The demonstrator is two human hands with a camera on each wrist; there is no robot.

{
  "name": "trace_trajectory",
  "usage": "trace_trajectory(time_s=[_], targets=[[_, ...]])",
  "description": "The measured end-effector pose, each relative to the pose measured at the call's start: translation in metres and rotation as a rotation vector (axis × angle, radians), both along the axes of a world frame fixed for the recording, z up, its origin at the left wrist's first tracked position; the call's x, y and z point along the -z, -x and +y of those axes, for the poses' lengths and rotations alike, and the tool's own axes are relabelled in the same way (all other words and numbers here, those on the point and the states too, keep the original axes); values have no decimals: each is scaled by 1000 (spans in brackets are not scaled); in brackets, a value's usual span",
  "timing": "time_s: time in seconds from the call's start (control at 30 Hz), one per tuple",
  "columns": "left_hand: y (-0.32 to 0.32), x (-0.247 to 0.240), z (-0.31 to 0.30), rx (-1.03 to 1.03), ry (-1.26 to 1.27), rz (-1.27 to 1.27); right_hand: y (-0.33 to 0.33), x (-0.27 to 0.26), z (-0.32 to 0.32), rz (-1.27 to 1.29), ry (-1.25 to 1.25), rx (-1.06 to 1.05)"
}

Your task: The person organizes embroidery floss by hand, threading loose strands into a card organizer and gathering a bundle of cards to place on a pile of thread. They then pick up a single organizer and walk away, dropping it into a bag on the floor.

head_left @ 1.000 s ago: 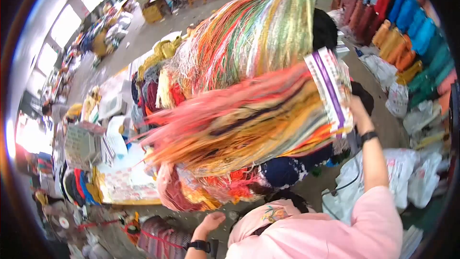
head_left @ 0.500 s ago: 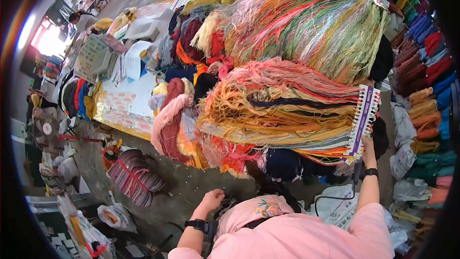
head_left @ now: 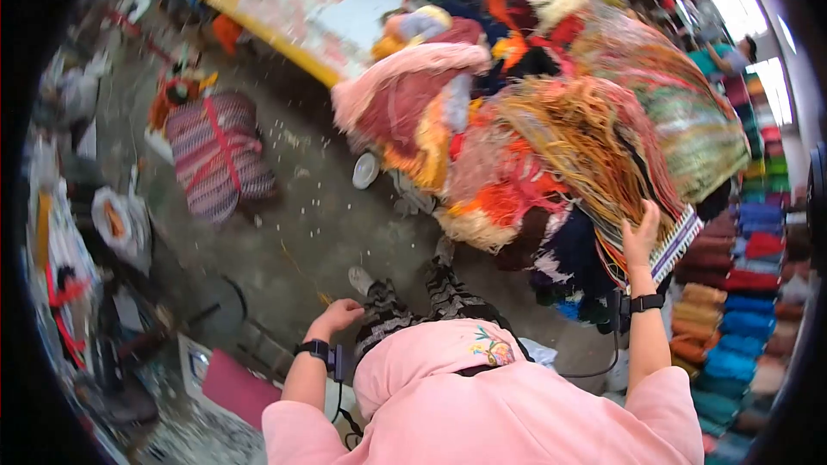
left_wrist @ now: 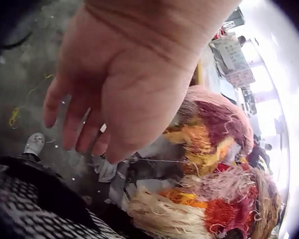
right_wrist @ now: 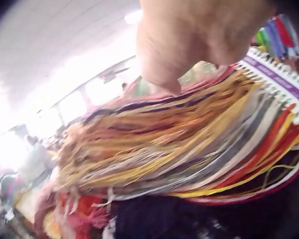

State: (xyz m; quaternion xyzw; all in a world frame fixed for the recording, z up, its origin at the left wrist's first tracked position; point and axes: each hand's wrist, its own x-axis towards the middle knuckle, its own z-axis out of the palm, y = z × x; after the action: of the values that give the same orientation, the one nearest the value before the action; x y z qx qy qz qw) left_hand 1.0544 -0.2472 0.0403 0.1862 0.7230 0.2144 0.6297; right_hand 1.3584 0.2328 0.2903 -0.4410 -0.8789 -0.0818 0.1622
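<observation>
My right hand [head_left: 642, 237] is over the card end of a bundle of long threads [head_left: 594, 133], fingers apart, and holds nothing. These threads, in coral, brown, gold and grey, hang from a white and purple holed card [head_left: 678, 245]. In the right wrist view the hand [right_wrist: 199, 45] is just above the threads [right_wrist: 179, 139], with the card [right_wrist: 276, 74] off to the right. Down by the body, my left hand [head_left: 340, 314] hangs loosely, well away from the yarn. The left wrist view shows its palm and relaxed fingers [left_wrist: 77, 119], with nothing held.
Beneath and beside the bundle lie heaped yarn skeins [head_left: 405, 103] and another long multicoloured bundle [head_left: 689, 112]. A yellow-edged table [head_left: 301, 60] extends to the upper left. On the floor stands a strapped striped roll [head_left: 220, 155]. Coloured skeins [head_left: 715, 362] line the right side.
My right hand swept the carded threads down onto the pile, and its grip on the card is gone. The head view has turned, showing more floor. My left hand stays low and empty.
</observation>
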Motion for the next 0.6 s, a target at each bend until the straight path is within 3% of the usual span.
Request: trace_trajectory(time_s=[0.07, 0.17, 0.23, 0.33, 0.4, 0.43, 0.5, 0.6], targets=[[0, -10, -15, -17, 202, -243, 61, 8, -21, -6, 197, -203], [-10, -14, -33, -31, 331, -343, 152, 26, -69, -30, 516, -478], [-19, -6, -39, -38, 391, -390, 186, 74, -91, -126, 634, -665], [-37, 27, -45, -15, 443, -365, 224, 162, -133, -320, 1026, -651], [-68, 59, -48, -39, 473, -257, 246, 226, -159, -442, 1107, -712], [-81, 69, -50, -148, 461, -279, 253, 259, -170, -453, 1170, -666], [-119, 97, -49, -180, 505, -350, 252, 337, -181, -483, 1186, -594], [-127, 107, -20, -208, 624, -388, 246, 432, -185, -301, 1604, 94]])
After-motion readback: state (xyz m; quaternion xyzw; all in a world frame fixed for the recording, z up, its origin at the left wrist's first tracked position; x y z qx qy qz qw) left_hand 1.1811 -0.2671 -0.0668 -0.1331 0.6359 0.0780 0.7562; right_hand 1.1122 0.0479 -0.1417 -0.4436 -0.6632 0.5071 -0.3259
